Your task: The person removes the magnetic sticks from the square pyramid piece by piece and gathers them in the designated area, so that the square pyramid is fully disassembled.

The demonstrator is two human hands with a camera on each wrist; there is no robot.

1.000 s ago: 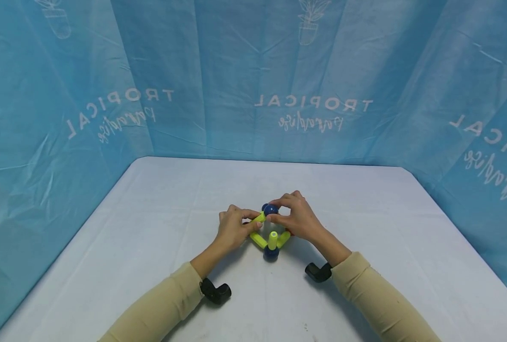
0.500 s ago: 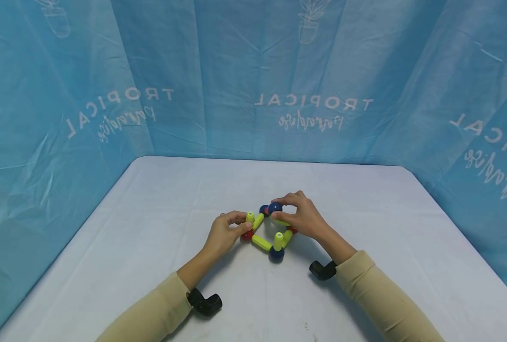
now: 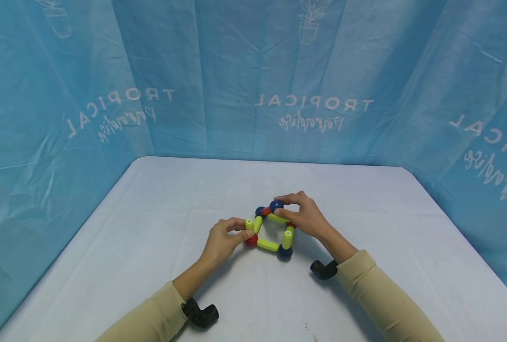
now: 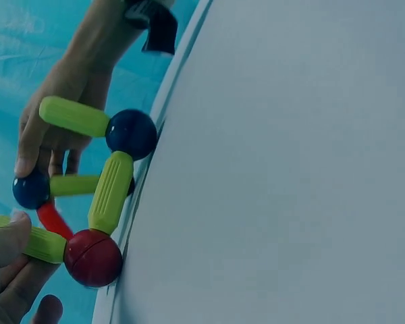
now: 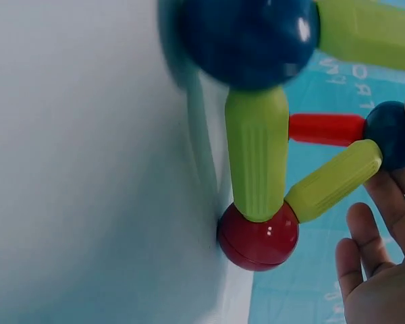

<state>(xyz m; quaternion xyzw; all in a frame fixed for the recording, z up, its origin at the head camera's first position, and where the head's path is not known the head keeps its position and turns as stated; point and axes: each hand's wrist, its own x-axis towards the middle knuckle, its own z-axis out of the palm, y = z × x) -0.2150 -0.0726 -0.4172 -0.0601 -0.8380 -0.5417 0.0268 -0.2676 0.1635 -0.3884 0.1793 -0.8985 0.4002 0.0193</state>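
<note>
Left hand [image 3: 223,237]: Pinched the upright yellow-green rod [image 3: 249,225] between thumb and fingers, just above the left red ball [image 3: 251,241]; a narrow grip.

Right hand [image 3: 303,216]: Held the raised blue ball [image 3: 276,206] between thumb and fingers, at the far side of the frame; narrow also.

Red rod [image 3: 266,211]: Ran from the raised blue ball down toward the far blue ball [image 3: 260,213].

Frame of rods and balls: Stood between both hands, near the middle of the white table [image 3: 151,209], with four corners. Had at the front the near blue ball [image 3: 285,253], with a second upright rod [image 3: 287,239], free at the top and untouched.

Right red ball [image 5: 258,236]: Sat partly behind the right hand in the head view; joined to the raised blue ball by a sloping rod [image 5: 334,180] in the right wrist view.

Step in hand: Seemed to be building upward from the ring, with left-side steadying and right-side placing of the ball.

Next move: Called probably for seating the ball firmly on both rod ends, without pulling the corners apart.
</note>
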